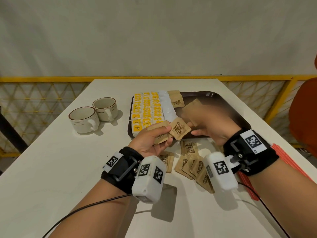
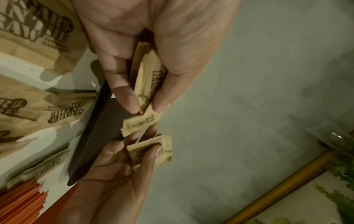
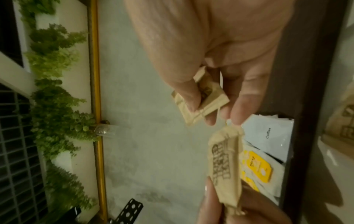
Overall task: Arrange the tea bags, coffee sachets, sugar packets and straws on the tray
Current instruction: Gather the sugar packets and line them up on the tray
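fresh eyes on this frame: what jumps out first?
Both hands meet over the tray's near edge, the left hand and right hand each pinching brown sugar packets. Behind them, yellow tea bags fill the tray's left side in neat rows. More brown packets lie loose on the table, with orange straws at right.

White surface [image 1: 51, 169]: two cups [image 1: 93, 115] far left, dark tray [image 1: 228, 107] center-back, loose brown sugar packets [image 1: 190, 166] just in front of tray, orange straws [image 1: 289, 166] at right edge.
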`<state>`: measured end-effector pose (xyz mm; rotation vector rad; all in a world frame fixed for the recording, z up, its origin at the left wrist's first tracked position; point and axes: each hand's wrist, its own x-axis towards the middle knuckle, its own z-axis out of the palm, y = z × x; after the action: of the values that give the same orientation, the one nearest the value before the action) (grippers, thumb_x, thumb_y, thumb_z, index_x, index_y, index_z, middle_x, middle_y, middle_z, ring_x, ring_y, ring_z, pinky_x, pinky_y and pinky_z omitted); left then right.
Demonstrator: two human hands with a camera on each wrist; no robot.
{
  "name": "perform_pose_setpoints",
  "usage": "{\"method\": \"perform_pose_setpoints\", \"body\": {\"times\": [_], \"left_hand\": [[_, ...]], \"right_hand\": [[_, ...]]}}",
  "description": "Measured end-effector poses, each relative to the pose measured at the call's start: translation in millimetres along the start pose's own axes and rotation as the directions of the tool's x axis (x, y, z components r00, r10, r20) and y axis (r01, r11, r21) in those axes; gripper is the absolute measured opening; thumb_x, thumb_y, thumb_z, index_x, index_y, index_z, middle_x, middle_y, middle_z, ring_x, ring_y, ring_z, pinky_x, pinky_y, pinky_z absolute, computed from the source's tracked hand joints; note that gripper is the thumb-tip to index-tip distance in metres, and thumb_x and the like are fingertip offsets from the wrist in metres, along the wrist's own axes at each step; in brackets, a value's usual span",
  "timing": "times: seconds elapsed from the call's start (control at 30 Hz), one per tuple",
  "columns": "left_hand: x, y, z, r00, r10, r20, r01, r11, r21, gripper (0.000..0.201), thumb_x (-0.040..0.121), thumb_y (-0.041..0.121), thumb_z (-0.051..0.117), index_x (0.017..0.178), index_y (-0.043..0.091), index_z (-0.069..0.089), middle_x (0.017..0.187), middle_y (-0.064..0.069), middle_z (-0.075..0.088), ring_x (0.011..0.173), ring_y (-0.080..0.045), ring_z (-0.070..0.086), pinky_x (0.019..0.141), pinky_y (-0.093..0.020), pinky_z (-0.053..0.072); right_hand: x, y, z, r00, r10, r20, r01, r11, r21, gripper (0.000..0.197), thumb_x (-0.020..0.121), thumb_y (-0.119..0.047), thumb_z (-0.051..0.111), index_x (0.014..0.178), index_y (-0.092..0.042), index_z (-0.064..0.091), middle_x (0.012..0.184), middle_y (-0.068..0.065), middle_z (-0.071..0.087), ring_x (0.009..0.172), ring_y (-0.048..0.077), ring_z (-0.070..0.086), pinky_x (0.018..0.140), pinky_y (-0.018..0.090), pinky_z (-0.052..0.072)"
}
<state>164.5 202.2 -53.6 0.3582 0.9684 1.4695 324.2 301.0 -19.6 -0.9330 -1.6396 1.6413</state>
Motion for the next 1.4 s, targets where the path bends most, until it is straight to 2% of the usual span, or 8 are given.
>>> {"method": "perform_pose_setpoints", "body": {"times": [0.27,0.57,0.7,0.87,1.03,1.2,1.3,1.4], "left_hand": [[-1,3,1,0.997,-0.047,0.057,0.049,0.997,-0.051,0.018,0.08,0.006,0.064,0.099,0.005,0.064,0.096,-0.022,0.07,0.078,-0.028,0.07,0.054,-0.023,0.056],[5,-2,5,0.987,-0.117,0.111,0.132,0.982,-0.138,0.072,0.087,0.067,0.033,0.11,0.004,0.061,0.1,-0.02,0.069,0.094,-0.029,0.065,0.078,-0.034,0.055],[2,0,6,0.99,-0.086,0.108,0.103,0.982,-0.159,0.052,0.086,0.049,0.052,0.112,0.005,0.061,0.104,-0.017,0.068,0.097,-0.027,0.064,0.079,-0.031,0.054],[3,0,5,0.993,-0.091,0.078,0.103,0.981,-0.166,0.033,0.079,0.023,0.061,0.108,0.007,0.06,0.098,-0.016,0.067,0.079,-0.022,0.064,0.056,-0.024,0.055],[2,2,4,0.991,-0.099,0.086,0.115,0.97,-0.216,0.028,0.088,0.026,0.057,0.109,0.008,0.058,0.092,-0.013,0.065,0.071,-0.021,0.06,0.054,-0.024,0.053],[-3,4,7,0.988,-0.123,0.093,0.145,0.949,-0.281,0.037,0.089,0.035,0.059,0.102,0.001,0.06,0.078,-0.015,0.066,0.073,-0.029,0.064,0.065,-0.048,0.057],[-3,4,7,0.989,-0.132,0.069,0.147,0.947,-0.285,0.045,0.085,0.039,0.063,0.105,-0.001,0.059,0.083,-0.017,0.065,0.081,-0.03,0.063,0.069,-0.05,0.056],[-1,4,5,0.991,-0.127,0.053,0.137,0.941,-0.31,0.056,0.081,0.044,0.067,0.11,-0.002,0.058,0.092,-0.02,0.064,0.084,-0.03,0.063,0.074,-0.045,0.056]], "right_hand": [[-10,-1,-6,0.943,0.16,0.291,-0.175,0.984,0.024,0.023,0.091,-0.009,0.055,0.111,-0.002,0.063,0.096,0.012,0.072,0.085,0.016,0.069,0.07,0.023,0.058],[-8,1,20,0.965,0.11,0.239,-0.093,0.992,-0.08,0.014,0.094,-0.009,0.055,0.098,-0.001,0.065,0.083,0.009,0.069,0.062,0.011,0.063,0.052,0.019,0.05],[-4,1,26,0.96,0.154,0.236,-0.129,0.985,-0.115,0.022,0.098,-0.007,0.045,0.112,0.003,0.059,0.095,0.015,0.062,0.068,0.015,0.057,0.052,0.019,0.046],[-7,-10,11,0.969,0.092,0.23,-0.103,0.994,0.038,0.028,0.092,0.007,0.049,0.113,-0.009,0.059,0.091,0.009,0.068,0.072,0.015,0.066,0.054,0.02,0.053],[-6,-11,1,0.995,-0.003,0.104,0.009,0.998,-0.064,0.023,0.083,0.004,0.063,0.102,-0.01,0.062,0.101,0.014,0.07,0.09,0.023,0.067,0.083,0.035,0.049],[-11,-7,4,0.992,-0.002,0.127,-0.003,0.999,0.039,0.028,0.082,0.012,0.06,0.1,-0.008,0.053,0.09,0.012,0.068,0.069,0.017,0.067,0.055,0.02,0.053],[-11,-3,7,0.988,-0.005,0.153,-0.021,0.986,0.166,0.043,0.083,0.016,0.056,0.116,-0.01,0.047,0.094,0.014,0.062,0.072,0.023,0.07,0.057,0.03,0.059],[-9,-5,9,0.992,-0.058,0.109,0.05,0.996,0.076,0.02,0.092,0.003,0.053,0.108,-0.008,0.055,0.091,0.011,0.063,0.076,0.018,0.066,0.066,0.027,0.058]]}}
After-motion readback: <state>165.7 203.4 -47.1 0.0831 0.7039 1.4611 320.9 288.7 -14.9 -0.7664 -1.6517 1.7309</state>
